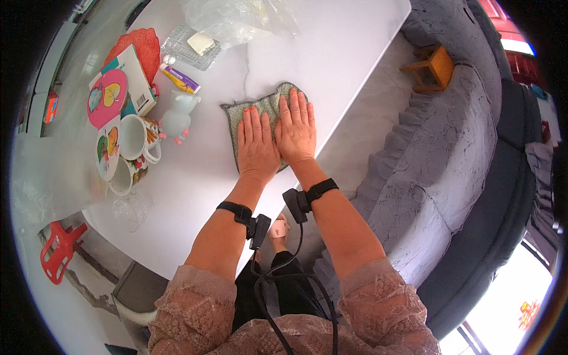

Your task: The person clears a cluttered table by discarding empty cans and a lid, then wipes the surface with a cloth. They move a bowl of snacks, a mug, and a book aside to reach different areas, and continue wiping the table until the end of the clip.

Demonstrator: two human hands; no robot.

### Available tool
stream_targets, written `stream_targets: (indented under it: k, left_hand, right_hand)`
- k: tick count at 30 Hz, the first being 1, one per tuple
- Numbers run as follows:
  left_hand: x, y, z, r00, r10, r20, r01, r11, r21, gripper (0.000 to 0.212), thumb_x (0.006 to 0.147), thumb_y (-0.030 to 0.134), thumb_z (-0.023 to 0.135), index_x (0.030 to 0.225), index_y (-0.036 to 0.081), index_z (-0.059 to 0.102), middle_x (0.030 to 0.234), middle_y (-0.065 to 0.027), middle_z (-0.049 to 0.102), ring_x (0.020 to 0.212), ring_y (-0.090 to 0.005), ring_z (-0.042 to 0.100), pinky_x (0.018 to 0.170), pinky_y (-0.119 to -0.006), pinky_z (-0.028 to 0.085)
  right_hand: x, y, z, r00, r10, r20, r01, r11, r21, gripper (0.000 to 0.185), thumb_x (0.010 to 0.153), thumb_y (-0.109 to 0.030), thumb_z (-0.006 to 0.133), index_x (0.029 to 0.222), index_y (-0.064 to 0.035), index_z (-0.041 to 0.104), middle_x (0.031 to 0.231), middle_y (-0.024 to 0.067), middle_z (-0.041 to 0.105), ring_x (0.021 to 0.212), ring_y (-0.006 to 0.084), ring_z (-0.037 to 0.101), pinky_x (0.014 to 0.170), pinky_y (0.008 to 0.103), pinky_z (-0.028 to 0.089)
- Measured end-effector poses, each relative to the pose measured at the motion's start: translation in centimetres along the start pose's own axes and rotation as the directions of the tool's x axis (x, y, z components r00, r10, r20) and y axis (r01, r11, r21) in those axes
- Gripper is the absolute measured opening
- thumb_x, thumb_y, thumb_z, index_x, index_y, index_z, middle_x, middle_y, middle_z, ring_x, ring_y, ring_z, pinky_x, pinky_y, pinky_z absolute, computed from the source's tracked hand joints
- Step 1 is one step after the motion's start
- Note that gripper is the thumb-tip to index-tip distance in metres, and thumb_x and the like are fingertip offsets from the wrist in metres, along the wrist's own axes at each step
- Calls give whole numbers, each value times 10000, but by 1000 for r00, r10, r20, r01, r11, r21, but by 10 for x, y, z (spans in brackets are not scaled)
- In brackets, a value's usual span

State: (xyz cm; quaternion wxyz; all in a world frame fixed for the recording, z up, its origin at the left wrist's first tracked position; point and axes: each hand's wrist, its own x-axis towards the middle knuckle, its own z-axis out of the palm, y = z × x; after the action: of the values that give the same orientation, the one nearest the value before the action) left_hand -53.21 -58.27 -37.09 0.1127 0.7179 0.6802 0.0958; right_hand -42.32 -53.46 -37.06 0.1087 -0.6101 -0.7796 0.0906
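A grey-green cloth [235, 116] with dark stitched edging lies spread on the white table [284, 57], close to its right edge. Both palms press flat on it, side by side, fingers extended toward the far side. My left hand [257, 148] covers the cloth's left middle part. Touching it at the thumb side, my right hand [296, 133] covers the right part, its fingertips near the cloth's far corner. Neither hand's fingers are curled around anything. The cloth beneath the palms is hidden.
On the left stand two mugs [133, 137], a translucent animal-shaped figure [179, 116], a purple-yellow tube [179, 79], a box [142, 91] and a clear glass [132, 212]. Farther back lie a clear plastic tray [177, 46] and plastic bag [230, 20]. A sofa [426, 191] and wooden stool [439, 69] stand right.
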Motion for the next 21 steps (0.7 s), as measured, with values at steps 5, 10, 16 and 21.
stream_targets:
  k: [5,10,16,21]
  left_hand:
    - [-4,-11,5,982,94,-165,-104,993,-56,551,992,252,453,1441,-63,410,1559,-281,314,1488,-400,234,1217,-501,161]
    - [-62,-31,5,975,173,-143,-188,977,-104,534,1000,246,435,1456,-31,421,1572,-241,329,1485,-378,264,1213,-499,188]
    - [-189,-75,-20,976,209,53,-207,977,-44,559,1004,283,423,1479,-9,393,1582,-249,306,1500,-367,239,1222,-498,163]
    - [-240,-92,-30,966,220,136,-215,975,-52,531,1014,286,422,1474,19,414,1581,-220,328,1504,-348,241,1217,-486,176]
  right_hand:
    - [-20,-13,11,985,144,-98,-148,988,-35,532,993,-245,433,1483,-38,423,1604,175,296,1511,308,214,1245,444,131]
    - [-81,-43,16,962,246,-115,-246,969,7,564,977,-252,445,1469,20,411,1592,225,292,1501,368,211,1241,471,134]
    - [-193,-131,19,930,366,-33,-363,929,78,607,950,-222,468,1470,75,365,1569,300,277,1474,456,228,1211,552,155]
    - [-237,-163,20,901,425,86,-433,892,130,679,918,-221,508,1497,69,305,1592,299,209,1494,462,151,1209,579,114]
